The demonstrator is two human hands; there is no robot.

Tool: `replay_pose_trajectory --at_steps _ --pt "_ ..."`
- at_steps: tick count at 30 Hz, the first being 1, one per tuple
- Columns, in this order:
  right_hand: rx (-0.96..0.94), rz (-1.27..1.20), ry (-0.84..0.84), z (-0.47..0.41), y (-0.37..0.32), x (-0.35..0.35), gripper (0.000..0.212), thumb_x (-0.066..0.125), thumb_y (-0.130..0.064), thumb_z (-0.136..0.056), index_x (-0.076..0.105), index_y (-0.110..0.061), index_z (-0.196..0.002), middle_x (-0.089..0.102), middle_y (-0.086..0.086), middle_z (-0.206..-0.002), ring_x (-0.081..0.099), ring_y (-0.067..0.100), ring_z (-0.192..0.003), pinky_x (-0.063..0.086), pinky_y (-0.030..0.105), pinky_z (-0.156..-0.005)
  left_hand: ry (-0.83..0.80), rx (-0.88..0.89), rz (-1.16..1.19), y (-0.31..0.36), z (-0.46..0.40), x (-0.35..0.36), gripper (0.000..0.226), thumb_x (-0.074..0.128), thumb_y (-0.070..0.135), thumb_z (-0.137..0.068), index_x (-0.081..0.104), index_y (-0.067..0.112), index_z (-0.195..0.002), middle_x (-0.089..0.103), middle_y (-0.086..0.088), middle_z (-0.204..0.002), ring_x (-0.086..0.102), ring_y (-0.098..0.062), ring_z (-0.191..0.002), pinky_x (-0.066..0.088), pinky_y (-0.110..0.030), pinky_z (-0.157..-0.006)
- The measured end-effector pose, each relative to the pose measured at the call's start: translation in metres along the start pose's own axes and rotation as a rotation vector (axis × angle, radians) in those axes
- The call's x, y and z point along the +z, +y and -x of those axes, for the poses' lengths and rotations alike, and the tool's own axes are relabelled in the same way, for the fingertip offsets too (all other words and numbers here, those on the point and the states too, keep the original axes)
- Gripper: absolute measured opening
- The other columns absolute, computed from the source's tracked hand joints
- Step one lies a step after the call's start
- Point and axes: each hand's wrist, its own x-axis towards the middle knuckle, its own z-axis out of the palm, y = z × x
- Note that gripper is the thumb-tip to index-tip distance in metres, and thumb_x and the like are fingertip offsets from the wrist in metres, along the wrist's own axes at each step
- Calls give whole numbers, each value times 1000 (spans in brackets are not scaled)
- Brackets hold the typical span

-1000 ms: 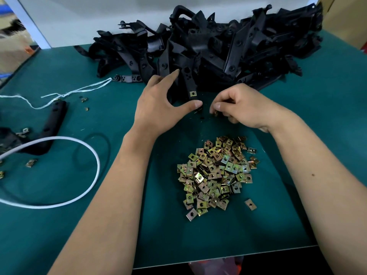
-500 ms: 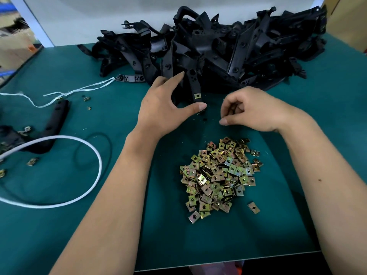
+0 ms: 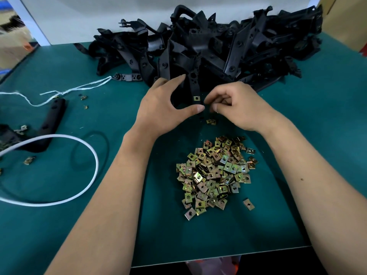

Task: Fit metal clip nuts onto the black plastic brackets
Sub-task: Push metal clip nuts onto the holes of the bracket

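Note:
A big heap of black plastic brackets [image 3: 228, 44] fills the back of the green table. One bracket strip [image 3: 193, 84] sticks out toward me with a clip nut [image 3: 196, 98] fitted near its end. My left hand [image 3: 162, 110] spans this strip: the straight thumb touches its tip and the index finger lies stretched along its left side. My right hand [image 3: 238, 106] sits just right of the tip with curled fingers, pinching a small metal piece that is mostly hidden. A pile of brass-coloured clip nuts [image 3: 214, 173] lies in front, and one loose nut [image 3: 211, 121] rests below the hands.
On the left lie a white cord loop [image 3: 93, 155], white string [image 3: 69, 90], a separate black bracket [image 3: 53, 120] and scattered nuts [image 3: 28, 160]. A single nut [image 3: 248, 204] lies right of the pile. The table's front edge [image 3: 218, 257] is near me.
My right hand pulled back from the bracket tip, then returned to it with fingers curled. A loose nut now lies below the hands. My left hand stayed at the strip.

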Motion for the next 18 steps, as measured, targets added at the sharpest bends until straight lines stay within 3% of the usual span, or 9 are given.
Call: replay_pose_trajectory --at_steps 3,7,12,14,18 --pt "-13 16 -23 -1 3 0 28 73 -7 -91 73 -26 -112 71 -6 -94 67 12 -83 55 30 -85 -9 3 10 0 0 -1 93 76 72 -72 47 34 -151 52 7 -132 51 -12 -126 42 -26 -104" --pt "33 102 -13 0 10 -3 39 81 -14 -85 71 -32 -119 68 -10 -98 61 10 -76 46 16 -73 -14 4 15 0 0 -1 92 76 72 -72 47 34 -151 52 6 -132 51 -12 -127 42 -27 -105" --pt "140 93 121 -1 18 -11 17 67 -15 -97 76 -27 -104 71 -8 -96 64 10 -88 49 21 -82 -9 -1 26 -1 0 -1 93 76 73 -72 47 34 -151 52 8 -131 51 -12 -125 43 -27 -104" --pt "158 148 85 -1 19 -11 13 68 -18 -97 75 -28 -97 68 -14 -88 64 9 -88 43 13 -74 -10 -4 30 -1 0 -1 93 75 73 -72 47 34 -151 53 8 -130 51 -11 -125 41 -25 -102" --pt "103 176 -30 1 13 -11 5 78 -30 -89 75 -29 -93 67 -16 -81 57 -11 -69 35 2 -58 -2 -1 33 -1 0 -1 93 76 72 -72 47 34 -151 53 7 -132 51 -12 -126 40 -23 -102"
